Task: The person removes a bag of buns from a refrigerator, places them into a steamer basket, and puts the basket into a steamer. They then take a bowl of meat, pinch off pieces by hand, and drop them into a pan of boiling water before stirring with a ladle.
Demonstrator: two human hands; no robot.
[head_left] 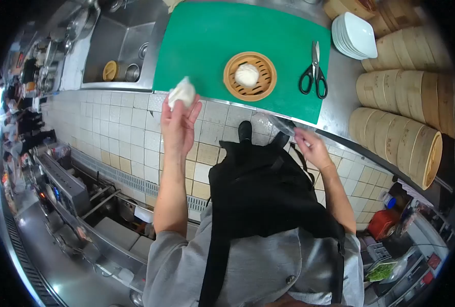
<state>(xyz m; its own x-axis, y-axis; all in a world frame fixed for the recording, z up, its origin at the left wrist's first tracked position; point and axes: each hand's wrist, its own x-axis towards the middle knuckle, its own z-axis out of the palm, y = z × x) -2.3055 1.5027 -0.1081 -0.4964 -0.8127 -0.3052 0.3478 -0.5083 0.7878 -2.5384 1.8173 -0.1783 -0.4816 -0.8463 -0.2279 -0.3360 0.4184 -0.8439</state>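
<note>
My left hand (180,112) is raised by the near left edge of the green cutting board (202,30), fingers closed around a white bun-like lump (182,93) with a pointed top. A round bamboo steamer tray (229,86) rests on the board to its right, slotted at the bottom. One white steamed bun (247,75) sits in it. Below the board's front edge, my right hand (313,148) pinches a thin, pale, see-through strip (281,124), whose kind I cannot tell. Black-handled scissors (314,71) lie on the board's right side, blades pointing away.
Stacked bamboo steamers (391,140) line the counter on the right, beside a pile of white square plates (358,36). At the left is a steel sink (104,46) holding a small cup (132,72). Cooking equipment (104,220) stands at lower left; people work far left.
</note>
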